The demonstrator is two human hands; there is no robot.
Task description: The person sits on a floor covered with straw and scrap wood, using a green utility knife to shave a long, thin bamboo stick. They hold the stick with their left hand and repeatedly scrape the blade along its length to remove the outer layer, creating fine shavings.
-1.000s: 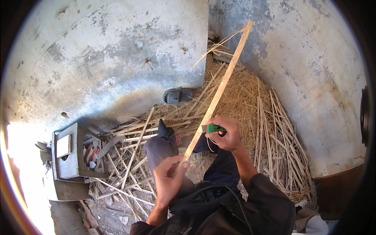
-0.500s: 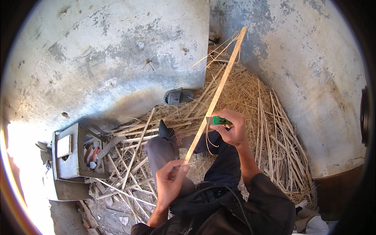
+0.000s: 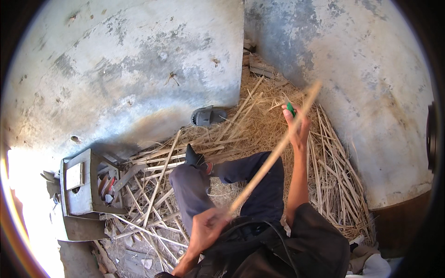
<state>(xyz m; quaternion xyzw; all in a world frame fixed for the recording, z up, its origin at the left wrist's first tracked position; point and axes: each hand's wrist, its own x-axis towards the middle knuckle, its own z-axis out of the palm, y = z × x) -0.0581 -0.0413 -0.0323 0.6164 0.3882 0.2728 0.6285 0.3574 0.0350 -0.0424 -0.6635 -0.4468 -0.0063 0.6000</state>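
Note:
A long, thin pale wooden strip (image 3: pixel 263 172) slants up to the right across my lap, blurred by motion. Its near end is pinched in my left hand (image 3: pixel 207 228), in front of my dark clothing. My right hand (image 3: pixel 300 132) is raised farther out, closed around a green utility knife (image 3: pixel 290 109) whose blade points up and away. In this view the strip passes in front of the right hand; whether the two touch I cannot tell.
Wood shavings (image 3: pixel 264 123) cover the floor in the corner between bare walls. Loose strips (image 3: pixel 336 180) lie in a pile at right, and more are scattered at left. A wooden box-like stool (image 3: pixel 79 204) with small items inside stands at left. A grey slipper (image 3: pixel 208 116) rests against the wall.
My right hand has moved up and away with the knife, which no longer lies against the strip. The strip has swung right and its far end is lower. Curled shavings at its tip are gone.

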